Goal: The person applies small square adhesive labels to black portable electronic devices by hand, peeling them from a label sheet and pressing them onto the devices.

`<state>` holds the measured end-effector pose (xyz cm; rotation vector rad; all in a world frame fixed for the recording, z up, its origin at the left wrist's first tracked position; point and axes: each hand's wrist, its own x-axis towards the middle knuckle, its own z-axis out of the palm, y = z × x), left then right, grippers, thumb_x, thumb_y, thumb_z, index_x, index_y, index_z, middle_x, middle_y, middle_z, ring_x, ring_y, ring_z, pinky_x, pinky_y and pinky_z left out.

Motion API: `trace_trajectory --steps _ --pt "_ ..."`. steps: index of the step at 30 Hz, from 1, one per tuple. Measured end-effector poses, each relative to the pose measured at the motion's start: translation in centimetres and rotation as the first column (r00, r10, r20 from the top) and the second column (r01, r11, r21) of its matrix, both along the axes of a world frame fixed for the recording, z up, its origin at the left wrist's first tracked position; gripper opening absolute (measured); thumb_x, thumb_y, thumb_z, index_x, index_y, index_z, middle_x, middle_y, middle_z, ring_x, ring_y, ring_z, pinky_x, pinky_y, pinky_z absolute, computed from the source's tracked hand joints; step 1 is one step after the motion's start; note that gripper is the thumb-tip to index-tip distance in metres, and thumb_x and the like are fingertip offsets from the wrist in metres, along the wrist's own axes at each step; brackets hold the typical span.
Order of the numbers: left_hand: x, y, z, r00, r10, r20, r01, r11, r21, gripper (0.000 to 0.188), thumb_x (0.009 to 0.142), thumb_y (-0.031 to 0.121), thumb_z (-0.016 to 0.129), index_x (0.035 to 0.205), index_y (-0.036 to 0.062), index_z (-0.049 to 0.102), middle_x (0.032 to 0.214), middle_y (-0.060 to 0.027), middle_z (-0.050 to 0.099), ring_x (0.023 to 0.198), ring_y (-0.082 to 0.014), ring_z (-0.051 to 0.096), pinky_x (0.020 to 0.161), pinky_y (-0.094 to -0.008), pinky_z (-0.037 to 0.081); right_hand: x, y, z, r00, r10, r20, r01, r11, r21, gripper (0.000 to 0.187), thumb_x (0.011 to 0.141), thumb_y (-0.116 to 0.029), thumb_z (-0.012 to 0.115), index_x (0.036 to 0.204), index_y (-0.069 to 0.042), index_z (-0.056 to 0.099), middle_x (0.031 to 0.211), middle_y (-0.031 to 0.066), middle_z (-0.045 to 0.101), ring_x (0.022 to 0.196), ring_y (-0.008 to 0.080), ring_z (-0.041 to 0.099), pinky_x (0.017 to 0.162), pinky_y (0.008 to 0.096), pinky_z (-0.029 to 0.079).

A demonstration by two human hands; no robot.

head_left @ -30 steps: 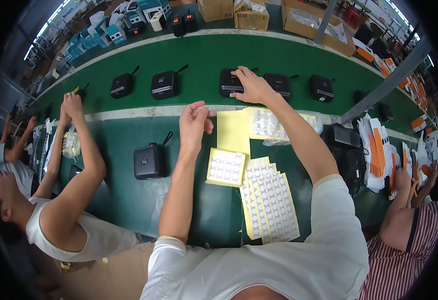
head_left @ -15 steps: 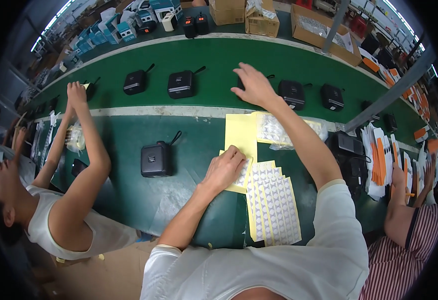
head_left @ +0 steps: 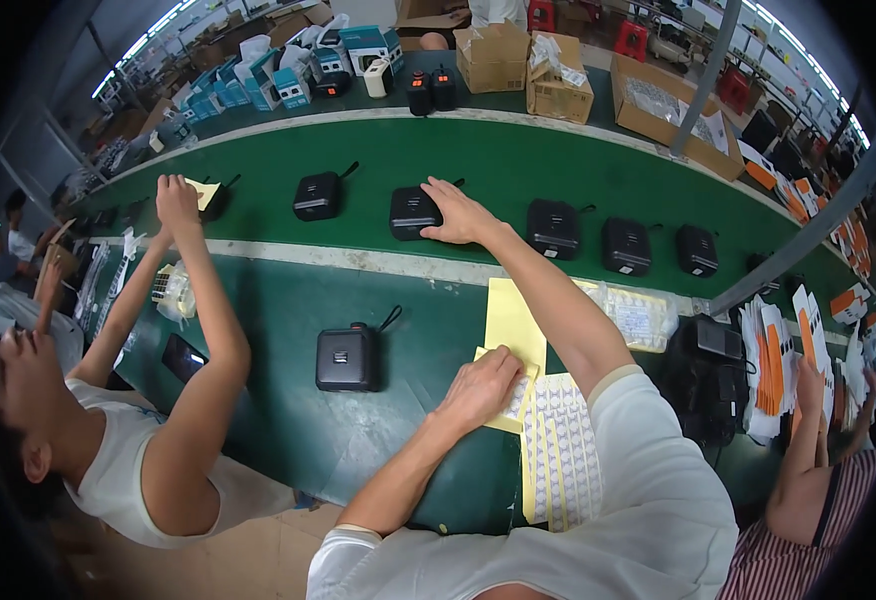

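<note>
My right hand is stretched over to the green strip at the back, thumb and fingers round the right end of a boxy black device with a wrist strap. My left hand is closed on a sheet of small labels, its fingertips pressed together at the yellow backing. Under and behind that sheet lies plain yellow paper. More label sheets are fanned out beside it, partly covered by my right arm and sleeve. Another black device stands on the table to the left.
Along the green strip stand several more black devices. A plastic-wrapped label pack lies right of my right forearm. To the left a co-worker's hands hold yellow paper at a device. A metal post rises at the right.
My right hand has gone from open above the strip to gripping a black device. The view has shifted, so the scene sits lower and further right. My left hand stays at the labels.
</note>
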<state>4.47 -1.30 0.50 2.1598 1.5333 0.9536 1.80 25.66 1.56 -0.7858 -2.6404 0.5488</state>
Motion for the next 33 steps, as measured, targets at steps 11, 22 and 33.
trace_trajectory --steps 11,22,33 --pt "-2.7 2.0 1.4 0.657 0.336 0.675 -0.060 0.916 -0.398 0.012 0.098 0.012 0.052 0.094 0.0005 0.052 0.077 -0.0089 0.063 0.062 -0.0200 0.064 0.056 -0.0343 0.052 4.0 1.1 3.4 0.994 0.062 0.095 -0.041 0.977 -0.209 0.077 0.073 -0.050 0.074 0.136 -0.010 0.053 0.135 0.0192 0.052 0.124 0.0354 0.051 0.104 0.0404 0.043" --pt "-8.8 12.6 0.9 0.429 0.487 0.761 -0.189 0.872 -0.451 0.016 0.098 0.015 0.054 0.100 -0.0005 0.054 0.092 -0.0085 0.059 0.072 -0.0151 0.065 0.055 -0.0298 0.057 7.3 1.6 2.4 1.000 0.011 -0.026 -0.019 0.940 -0.341 0.063 0.085 -0.042 0.068 0.135 -0.007 0.055 0.130 0.0214 0.058 0.117 0.0302 0.057 0.100 0.0333 0.043" --pt "-6.1 15.1 -0.4 0.286 0.540 0.791 -0.273 0.837 -0.473 0.021 0.099 0.016 0.055 0.102 -0.0049 0.055 0.091 -0.0114 0.062 0.080 -0.0204 0.068 0.063 -0.0320 0.060 9.2 1.1 2.4 0.997 -0.060 0.049 0.073 0.945 -0.319 0.059 0.090 -0.041 0.061 0.141 -0.015 0.050 0.140 0.0198 0.048 0.126 0.0331 0.049 0.106 0.0368 0.039"
